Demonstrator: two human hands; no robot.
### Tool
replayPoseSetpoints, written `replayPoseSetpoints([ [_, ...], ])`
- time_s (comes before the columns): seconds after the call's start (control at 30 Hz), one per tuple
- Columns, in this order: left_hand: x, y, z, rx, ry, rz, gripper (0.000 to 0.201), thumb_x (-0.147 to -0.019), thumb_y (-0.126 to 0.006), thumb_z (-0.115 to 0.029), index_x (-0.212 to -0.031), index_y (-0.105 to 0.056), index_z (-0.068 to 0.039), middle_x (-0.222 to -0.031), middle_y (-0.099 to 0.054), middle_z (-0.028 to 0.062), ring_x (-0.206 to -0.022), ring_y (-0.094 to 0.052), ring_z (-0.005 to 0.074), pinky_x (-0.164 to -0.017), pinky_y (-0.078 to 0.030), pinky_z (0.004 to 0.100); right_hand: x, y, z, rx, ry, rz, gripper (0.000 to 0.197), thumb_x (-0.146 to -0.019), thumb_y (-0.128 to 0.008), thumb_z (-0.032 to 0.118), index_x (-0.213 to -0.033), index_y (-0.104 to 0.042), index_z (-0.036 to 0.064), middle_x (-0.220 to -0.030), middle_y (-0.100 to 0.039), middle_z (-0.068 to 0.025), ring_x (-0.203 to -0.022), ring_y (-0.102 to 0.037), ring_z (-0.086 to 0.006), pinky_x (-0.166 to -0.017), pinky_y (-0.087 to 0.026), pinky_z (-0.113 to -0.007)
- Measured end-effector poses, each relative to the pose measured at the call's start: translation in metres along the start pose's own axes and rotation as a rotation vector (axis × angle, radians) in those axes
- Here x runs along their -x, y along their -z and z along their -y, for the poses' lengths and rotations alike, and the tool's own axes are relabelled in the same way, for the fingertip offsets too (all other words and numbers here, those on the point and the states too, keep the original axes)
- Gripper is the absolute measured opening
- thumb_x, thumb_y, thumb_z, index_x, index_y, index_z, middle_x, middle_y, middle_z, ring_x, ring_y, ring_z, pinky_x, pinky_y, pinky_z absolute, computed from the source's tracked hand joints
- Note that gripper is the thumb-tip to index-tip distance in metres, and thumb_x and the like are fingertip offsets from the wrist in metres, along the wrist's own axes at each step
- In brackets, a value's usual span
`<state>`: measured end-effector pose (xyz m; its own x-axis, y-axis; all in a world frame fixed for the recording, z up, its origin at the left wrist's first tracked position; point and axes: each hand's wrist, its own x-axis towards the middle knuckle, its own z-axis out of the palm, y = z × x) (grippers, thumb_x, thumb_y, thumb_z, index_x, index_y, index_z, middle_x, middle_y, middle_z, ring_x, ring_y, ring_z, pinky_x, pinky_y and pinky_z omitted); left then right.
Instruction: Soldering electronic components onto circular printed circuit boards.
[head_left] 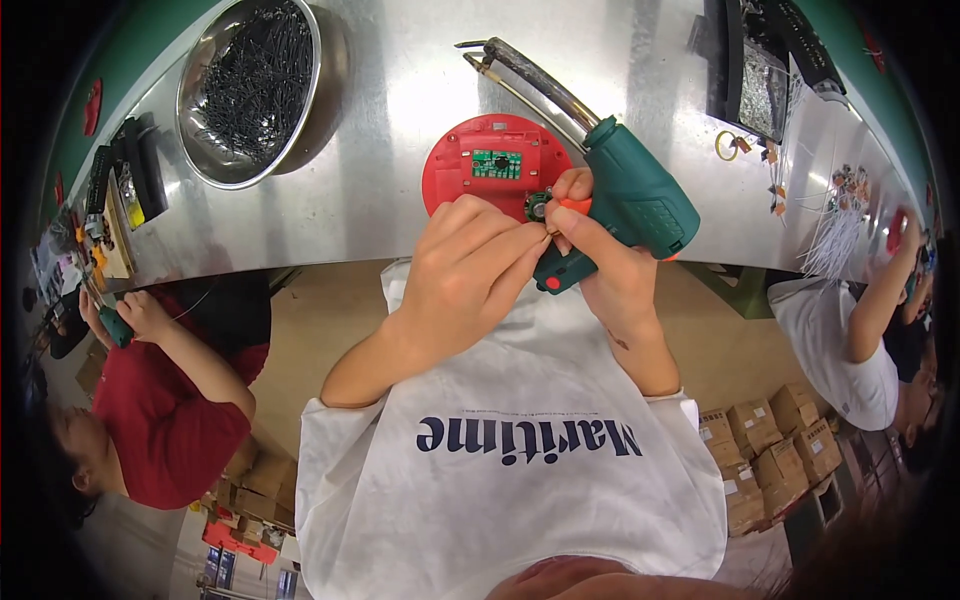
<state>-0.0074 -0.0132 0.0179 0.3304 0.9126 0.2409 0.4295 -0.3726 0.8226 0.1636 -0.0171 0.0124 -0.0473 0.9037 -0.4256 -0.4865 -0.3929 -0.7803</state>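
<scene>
Where the two hands meet at the near edge of the table (390, 170), I see the left hand (470, 255) with its thumb and fingertips pressed together; whether anything is pinched between them, I cannot tell. Their tips come right up against those of the right hand (612, 268), which is curled round the green gun (645, 190), its thumb beside the red trigger (575, 206). From where I watch, the gun's barrel (545, 82) slants up and to the left, its tip beyond the red disc (440, 180) and clear of it.

The disc lies on the table just past the hands, its near side partly hidden from me by them. On it I make out a green board (497, 164) and, close to the fingers, a small round part (537, 207).

Farther left I have a steel bowl (316, 60) of black wires (255, 85); to the right, a yellow ring (728, 146) and white wires (840, 225). A person in red (170, 430) sits at the left, another in white (840, 350) at the right.
</scene>
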Motion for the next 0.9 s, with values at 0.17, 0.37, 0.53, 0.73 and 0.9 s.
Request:
replayPoseSetpoints([
  [0.17,0.002,-0.002,-0.002,0.011,0.033,-0.013,0.016,-0.077,-0.076,0.001,-0.093,-0.072,-0.001,-0.081,-0.066,0.0055,-0.076,-0.059,0.0237,-0.065,-0.042,0.0357,0.003,-0.006,0.002,0.028,-0.006,-0.025,0.025,-0.085,-0.065,-0.007,-0.107,-0.057,0.0009,-0.109,-0.058,-0.0122,-0.082,-0.060,-0.0143,-0.070,-0.048,-0.028],
  [0.37,0.005,-0.005,-0.008,-0.027,0.086,-0.124,0.020,-0.072,-0.079,0.005,-0.091,-0.074,0.000,-0.082,-0.068,0.0077,-0.074,-0.060,0.0244,-0.065,-0.047,0.0341,0.006,-0.008,-0.002,0.017,0.007,-0.056,0.025,-0.087,-0.064,-0.007,-0.109,-0.057,0.0010,-0.113,-0.057,-0.0121,-0.084,-0.060,-0.0143,-0.073,-0.048,-0.029],
  [0.53,0.008,-0.002,0.000,-0.023,0.057,-0.117,0.021,-0.073,-0.079,0.003,-0.093,-0.076,-0.002,-0.097,-0.070,0.0101,-0.087,-0.060,0.0263,-0.066,-0.048,0.0338,0.010,-0.006,-0.001,0.039,0.038,-0.078,0.022,-0.089,-0.061,-0.006,-0.109,-0.057,0.0016,-0.113,-0.057,-0.0124,-0.085,-0.062,-0.0159,-0.073,-0.048,-0.029],
  [0.73,0.008,-0.006,0.022,0.125,0.321,-0.233,0.011,-0.083,-0.073,0.006,-0.094,-0.072,0.003,-0.143,-0.050,0.0226,-0.111,-0.058,0.0214,-0.096,-0.048,0.0341,0.026,0.025,0.009,0.058,0.055,-0.052,0.022,-0.088,-0.067,0.011,-0.104,-0.055,0.0018,-0.111,-0.057,-0.0141,-0.077,-0.059,-0.0187,-0.065,-0.044,-0.028],
  [0.9,0.005,-0.006,0.026,0.147,0.292,-0.221,0.010,-0.084,-0.072,0.006,-0.093,-0.071,0.003,-0.141,-0.052,0.0211,-0.112,-0.059,0.0227,-0.098,-0.048,0.0350,0.043,0.048,0.027,0.252,-0.025,0.017,0.024,-0.086,-0.068,0.015,-0.101,-0.056,0.0007,-0.106,-0.057,-0.0150,-0.076,-0.057,-0.0172,-0.066,-0.044,-0.030],
])
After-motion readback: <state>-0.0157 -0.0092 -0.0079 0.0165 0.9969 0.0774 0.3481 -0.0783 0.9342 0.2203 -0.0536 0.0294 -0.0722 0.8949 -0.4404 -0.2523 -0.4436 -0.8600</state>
